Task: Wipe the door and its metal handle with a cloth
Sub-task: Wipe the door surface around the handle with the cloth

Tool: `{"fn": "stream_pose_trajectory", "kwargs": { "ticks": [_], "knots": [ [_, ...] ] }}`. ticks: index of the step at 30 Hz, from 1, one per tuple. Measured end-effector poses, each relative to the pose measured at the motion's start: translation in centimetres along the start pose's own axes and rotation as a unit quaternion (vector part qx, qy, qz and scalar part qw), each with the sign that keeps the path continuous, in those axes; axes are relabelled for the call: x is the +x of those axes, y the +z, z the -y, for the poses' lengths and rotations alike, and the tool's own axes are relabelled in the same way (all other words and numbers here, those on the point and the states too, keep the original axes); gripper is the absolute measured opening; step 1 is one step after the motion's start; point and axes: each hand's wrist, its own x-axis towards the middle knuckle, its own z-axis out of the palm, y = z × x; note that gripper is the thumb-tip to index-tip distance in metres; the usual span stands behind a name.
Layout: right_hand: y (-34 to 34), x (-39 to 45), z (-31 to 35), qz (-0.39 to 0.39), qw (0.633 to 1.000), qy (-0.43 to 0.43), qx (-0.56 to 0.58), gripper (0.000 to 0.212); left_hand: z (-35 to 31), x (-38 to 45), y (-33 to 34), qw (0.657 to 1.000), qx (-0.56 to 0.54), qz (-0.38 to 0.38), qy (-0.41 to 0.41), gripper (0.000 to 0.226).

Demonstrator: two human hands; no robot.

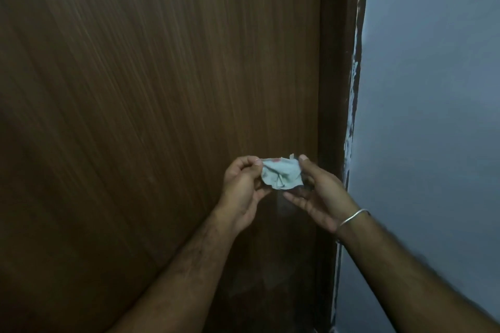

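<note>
I see the left hand [242, 186] and right hand [319, 194] each pinching an edge of the small crumpled pale-green cloth [281, 173], near the brown wood-grain door's [148, 103] right edge, beside the grey-blue wall [433, 89].

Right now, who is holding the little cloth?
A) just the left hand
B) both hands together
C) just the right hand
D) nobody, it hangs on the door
B: the crumpled pale cloth is pinched on one side by the left hand and on the other by the right hand, held up in front of the brown door.
</note>
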Motion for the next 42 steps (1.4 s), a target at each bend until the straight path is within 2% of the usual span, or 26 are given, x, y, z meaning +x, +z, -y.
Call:
{"fn": "stream_pose_trajectory", "kwargs": {
  "ticks": [8, 11, 14, 17, 22, 25, 28, 31, 35, 38, 40, 42],
  "knots": [
    [0.7, -0.1, 1.0, -0.080, 0.987, -0.006, -0.139, 0.016, 0.4, -0.7, 0.2, 0.989, 0.117, 0.020, 0.091, 0.007],
    [0.5, -0.3, 0.8, -0.113, 0.986, -0.021, -0.123, 0.017, 0.5, -0.9, 0.2, 0.990, 0.089, 0.022, 0.106, 0.006],
    [0.1, -0.3, 0.7, -0.100, 0.994, 0.018, -0.041, 0.015, 0.4, -0.8, -0.1, 0.996, -0.060, 0.028, 0.054, 0.010],
    [0.1, -0.2, 0.5, -0.063, 0.998, 0.023, -0.002, 0.017, 1.0, -0.7, -0.7, 0.984, -0.175, 0.006, -0.026, 0.026],
    [0.6, 0.0, 0.9, -0.087, 0.991, -0.047, -0.095, 0.012, 1.3, -1.0, -2.0, 0.951, -0.244, 0.010, -0.189, 0.062],
    [0.3, 0.2, 1.3, -0.094, 0.989, -0.031, -0.107, 0.013, 1.2, -1.3, -2.4, 0.971, -0.146, 0.032, -0.187, 0.055],
    [-0.7, -0.1, 0.8, -0.055, 0.996, 0.050, -0.047, 0.034, 1.4, -1.1, -1.7, 0.992, 0.004, -0.015, -0.125, 0.051],
    [-1.3, -0.8, -0.5, 0.000, 0.992, 0.109, -0.063, 0.046, 1.5, -1.1, -1.3, 0.995, 0.023, -0.020, -0.093, 0.039],
    [-1.8, -0.8, -1.0, -0.018, 0.997, 0.079, 0.003, 0.051, 1.5, -1.1, -1.4, 0.996, 0.052, -0.008, -0.078, 0.034],
    [-2.1, -0.5, -0.7, -0.023, 0.996, 0.068, 0.049, 0.043, 1.7, -1.2, -1.5, 0.994, 0.083, -0.018, -0.071, 0.034],
    [-2.3, -0.3, -0.8, -0.041, 0.997, 0.046, 0.054, 0.042, 2.2, -1.3, -1.3, 0.984, 0.166, -0.052, -0.049, 0.034],
    [-2.2, -0.3, -0.9, -0.081, 0.996, 0.013, 0.030, 0.040, 2.8, -1.4, -1.1, 0.959, 0.262, -0.105, -0.016, 0.028]
  ]
}}
